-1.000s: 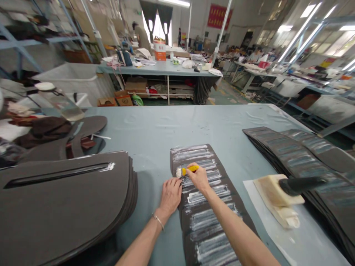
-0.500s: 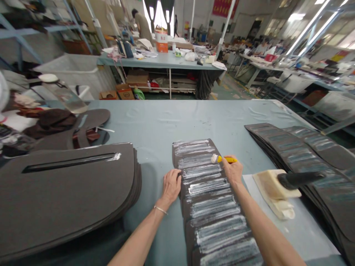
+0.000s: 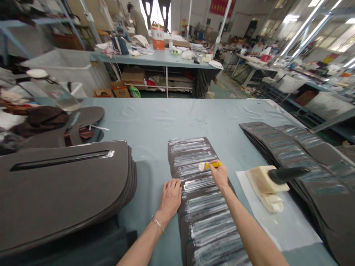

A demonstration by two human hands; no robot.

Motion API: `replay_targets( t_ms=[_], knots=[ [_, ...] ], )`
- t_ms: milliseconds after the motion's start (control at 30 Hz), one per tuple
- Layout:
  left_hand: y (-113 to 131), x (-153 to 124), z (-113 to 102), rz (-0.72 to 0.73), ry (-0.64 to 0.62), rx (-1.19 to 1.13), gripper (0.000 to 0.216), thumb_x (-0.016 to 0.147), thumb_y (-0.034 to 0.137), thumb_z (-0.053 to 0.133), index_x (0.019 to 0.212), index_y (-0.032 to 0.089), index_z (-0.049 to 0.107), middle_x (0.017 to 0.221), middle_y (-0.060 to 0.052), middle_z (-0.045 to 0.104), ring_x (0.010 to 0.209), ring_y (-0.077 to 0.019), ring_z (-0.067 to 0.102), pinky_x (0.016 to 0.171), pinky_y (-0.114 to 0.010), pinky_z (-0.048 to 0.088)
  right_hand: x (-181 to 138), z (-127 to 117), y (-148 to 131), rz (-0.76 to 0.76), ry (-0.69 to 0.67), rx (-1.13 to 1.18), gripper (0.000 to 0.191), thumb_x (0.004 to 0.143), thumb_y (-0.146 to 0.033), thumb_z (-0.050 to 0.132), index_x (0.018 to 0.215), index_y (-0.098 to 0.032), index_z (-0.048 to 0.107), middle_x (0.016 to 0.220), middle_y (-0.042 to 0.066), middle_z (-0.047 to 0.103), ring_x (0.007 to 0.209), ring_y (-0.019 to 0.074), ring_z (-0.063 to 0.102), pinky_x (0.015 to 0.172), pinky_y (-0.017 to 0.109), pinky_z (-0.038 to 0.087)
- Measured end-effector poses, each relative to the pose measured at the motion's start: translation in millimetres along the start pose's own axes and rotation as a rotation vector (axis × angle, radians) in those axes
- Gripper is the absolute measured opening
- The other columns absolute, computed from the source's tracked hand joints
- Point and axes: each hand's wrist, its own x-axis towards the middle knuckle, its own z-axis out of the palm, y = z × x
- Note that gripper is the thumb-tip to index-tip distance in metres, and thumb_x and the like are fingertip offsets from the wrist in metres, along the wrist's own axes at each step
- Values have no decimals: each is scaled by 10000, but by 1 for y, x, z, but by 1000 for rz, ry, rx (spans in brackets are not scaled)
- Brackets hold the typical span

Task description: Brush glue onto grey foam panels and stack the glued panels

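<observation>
A row of overlapping dark grey panels (image 3: 205, 204) runs down the middle of the table, each with a slot smeared with white, wet-looking glue. My right hand (image 3: 221, 176) is closed round the yellow handle of a small brush (image 3: 206, 166). Its white-coated bristles are over one of the upper panels; whether they touch is hard to tell. My left hand (image 3: 171, 195) rests at the left edge of the row, its fingers stretched out with the tips on the panel edges. To its left lies a thick stack of dark grey panels (image 3: 69, 195), the top one slotted, with a white smear at the slot's end.
On a white sheet (image 3: 294, 229) at the right sits a cream-coloured block-like object (image 3: 260, 184) with a black cylinder sticking out. More glue-streaked panels (image 3: 294, 151) lie beyond it. A clear jar (image 3: 55, 90) tilts at the back left. Another worktable (image 3: 163, 59) stands behind.
My right hand has brought the brush down and to the left, onto a lower part of the row. My left hand has slid slightly nearer along the edge. The view has shifted a little.
</observation>
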Motion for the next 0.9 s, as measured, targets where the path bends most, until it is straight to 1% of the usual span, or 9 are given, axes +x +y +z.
replay_targets(
  t_ms=[133,233,300,400,467,600,667,800,900],
  knots=[
    [0,1,-2,-6,-2,-17,312,883,171,366,1161,233,492,1127,-64,550,1101,-212,467,946,-411,352,24,-28,26,58,198,-241,279,731,-365,437,801,-185,639,608,17,574,559,147,469,565,247,315],
    [-1,0,-3,-13,-1,-19,319,876,168,382,1171,237,483,1141,-59,541,1106,-207,459,951,-411,348,24,-30,31,39,150,-176,300,743,-380,424,818,-179,634,567,2,552,534,146,467,564,244,320],
    [-1,-1,-3,-21,-4,-22,317,873,171,393,1170,239,481,1153,-54,534,1107,-204,457,955,-410,345,21,-28,27,62,133,-184,291,740,-379,429,806,-178,630,534,-6,530,520,148,463,564,247,322],
    [0,0,-5,-31,-5,-31,306,869,176,409,1158,241,487,1143,-50,536,1098,-202,460,958,-408,344,9,-17,3,61,207,-194,260,750,-361,433,787,-181,617,575,6,554,545,151,476,580,252,330],
    [1,0,-5,-36,0,-32,301,868,178,414,1153,239,491,1128,-52,541,1092,-203,464,953,-409,349,-6,-2,-22,-45,146,-71,249,776,-363,436,799,-186,610,631,11,585,570,143,495,598,244,350],
    [1,-1,-4,-43,20,-38,298,866,164,405,1138,237,503,1124,-58,548,1079,-198,478,945,-409,358,-33,33,-56,-256,-206,172,227,793,-372,469,807,-201,618,700,2,619,604,125,525,628,222,384],
    [0,1,-5,-51,20,-62,298,861,148,405,1124,244,511,1116,-50,553,1078,-191,482,943,-402,359,-36,38,-56,-211,-190,159,216,784,-367,479,782,-199,615,675,-4,607,582,125,511,619,227,383],
    [-2,5,-10,-126,25,-173,241,873,170,396,1054,251,532,1055,-24,576,1042,-171,504,920,-375,373,-38,22,-51,-126,-18,114,200,783,-358,482,757,-196,595,627,-14,573,546,122,468,594,230,364],
    [5,1,-13,-115,31,-188,236,894,179,353,1030,239,536,1033,-26,582,1022,-168,511,927,-375,361,-58,16,-62,-179,-141,210,195,794,-355,482,788,-202,604,655,-11,593,562,122,493,595,221,377]
  ],
)
